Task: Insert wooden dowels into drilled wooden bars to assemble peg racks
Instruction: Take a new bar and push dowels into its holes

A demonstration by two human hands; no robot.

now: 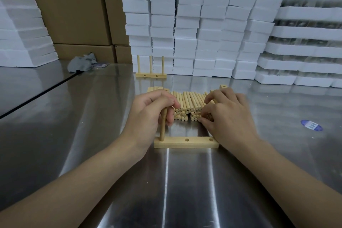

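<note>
Surface (166,181): the shiny steel top is carrying all the work, with the drilled bar lying closest to the person.
Drilled bar (186,142): it is lying flat with its holes facing up, likely so dowels can go in from above; its middle and right-end holes are showing empty.
Upright dowel (163,127): it is standing in the bar's left-end hole, roughly vertical.
Left hand (149,114): above the bar's left end, its grip is wrapping round the dowel's upper part with fingers curled, apparently steadying and pressing it down.
Right hand (227,114): just behind the bar's right end, it is reaching into the loose dowels with fingers bent over their ends; I cannot tell whether its grip is closing on one yet.
Dowel pile (187,105): it is lying just behind the bar, cut ends pointing at the person, handy for picking singly.
Spare bars (223,86): drilled ends are peeking out beyond the pile.
Finished rack (150,75): it is standing well behind the bar, three dowels upright, seemingly set aside as done.
Rag (82,64): it is lying crumpled far behind the bar, to the left.
Foam blocks (185,24): they are stacking up as a wall farthest from the bar.
Progress: one of three holes is being filled; two are waiting.
</note>
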